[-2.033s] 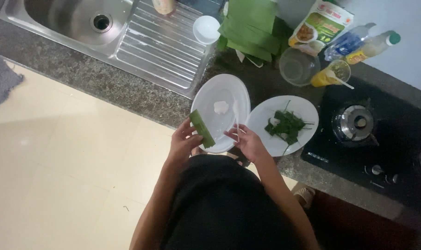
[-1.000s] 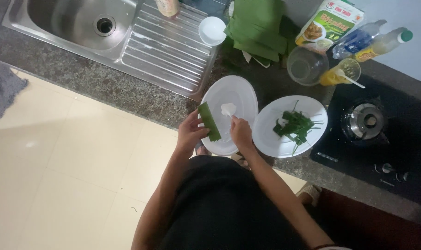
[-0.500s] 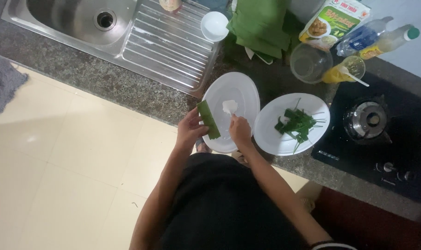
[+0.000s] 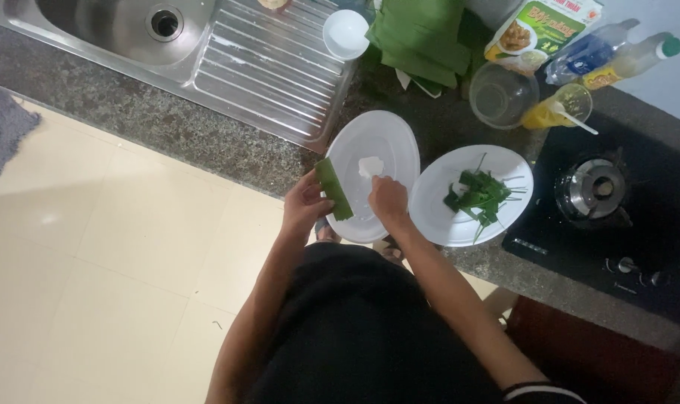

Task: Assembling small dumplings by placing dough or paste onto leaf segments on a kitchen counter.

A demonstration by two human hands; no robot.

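Note:
My left hand (image 4: pixel 304 203) holds a folded green leaf strip (image 4: pixel 334 188) over the near-left edge of a white oval plate (image 4: pixel 396 138). My right hand (image 4: pixel 388 199) hovers over the same plate, fingertips reaching toward a small white lump of dough (image 4: pixel 370 165) lying on it. To the right stands a second white plate (image 4: pixel 438 217) bearing a small heap of green leaf pieces (image 4: pixel 476 196).
A steel sink with drainboard (image 4: pixel 265 67) fills the upper left, with a small white bowl (image 4: pixel 346 34) on it. Behind the plates lie a stack of green leaves (image 4: pixel 422 34), a glass bowl (image 4: pixel 503 95), a yellow-filled cup (image 4: pixel 560 106), bottles and a flour packet. A stove burner (image 4: pixel 595 191) sits right.
My right hand has moved from beside the leaf strip onto the plate toward the white lump. The view shifted slightly; my left hand keeps the strip.

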